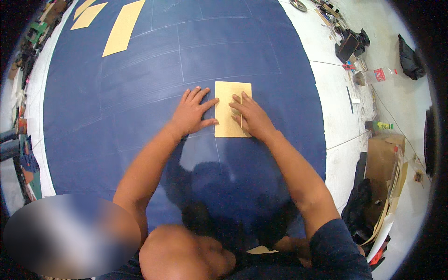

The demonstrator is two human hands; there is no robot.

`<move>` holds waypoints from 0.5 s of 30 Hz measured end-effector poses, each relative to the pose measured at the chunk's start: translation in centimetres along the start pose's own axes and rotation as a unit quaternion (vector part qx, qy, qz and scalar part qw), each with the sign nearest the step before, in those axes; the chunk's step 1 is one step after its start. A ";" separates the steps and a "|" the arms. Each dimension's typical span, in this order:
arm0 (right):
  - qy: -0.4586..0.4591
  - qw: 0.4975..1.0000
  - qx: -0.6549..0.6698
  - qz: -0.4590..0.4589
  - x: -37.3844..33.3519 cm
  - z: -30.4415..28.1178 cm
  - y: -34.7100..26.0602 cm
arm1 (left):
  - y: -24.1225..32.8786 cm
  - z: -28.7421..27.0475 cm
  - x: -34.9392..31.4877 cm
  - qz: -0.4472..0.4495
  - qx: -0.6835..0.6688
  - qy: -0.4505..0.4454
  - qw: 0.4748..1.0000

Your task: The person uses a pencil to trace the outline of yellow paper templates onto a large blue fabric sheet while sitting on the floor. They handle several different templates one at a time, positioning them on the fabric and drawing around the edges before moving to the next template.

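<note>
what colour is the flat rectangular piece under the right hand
The piece is pale yellow; head view.

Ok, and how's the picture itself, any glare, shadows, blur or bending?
In the head view, a dark patch, shadow or reflection, lies on the blue sheet, with a pale sheen beside it; the sheet's sides bow; black closes in at the rim; a smooth oval blur covers the lower left; the yellow card looks fairly crisp.
</note>
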State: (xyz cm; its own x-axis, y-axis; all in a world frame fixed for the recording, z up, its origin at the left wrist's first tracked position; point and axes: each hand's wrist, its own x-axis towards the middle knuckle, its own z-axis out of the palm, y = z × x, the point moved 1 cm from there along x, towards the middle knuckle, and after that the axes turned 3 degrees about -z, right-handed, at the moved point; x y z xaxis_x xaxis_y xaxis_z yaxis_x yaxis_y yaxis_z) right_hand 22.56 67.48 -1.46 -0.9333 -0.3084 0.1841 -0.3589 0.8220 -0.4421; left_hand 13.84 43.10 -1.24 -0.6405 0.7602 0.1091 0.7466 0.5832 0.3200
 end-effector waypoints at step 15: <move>0.036 0.984 -0.090 0.153 -3.4 1.3 -1.4 | -1.1 2.0 -0.7 -0.018 -0.109 0.051 0.993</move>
State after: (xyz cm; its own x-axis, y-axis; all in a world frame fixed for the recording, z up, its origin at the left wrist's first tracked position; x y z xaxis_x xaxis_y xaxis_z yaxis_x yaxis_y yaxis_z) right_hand 26.28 66.75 -2.57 -0.9913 -0.0049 0.1314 -0.0479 0.9443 -0.3256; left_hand 13.78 42.50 -3.60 -0.6896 0.7002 0.1848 0.6733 0.5258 0.5198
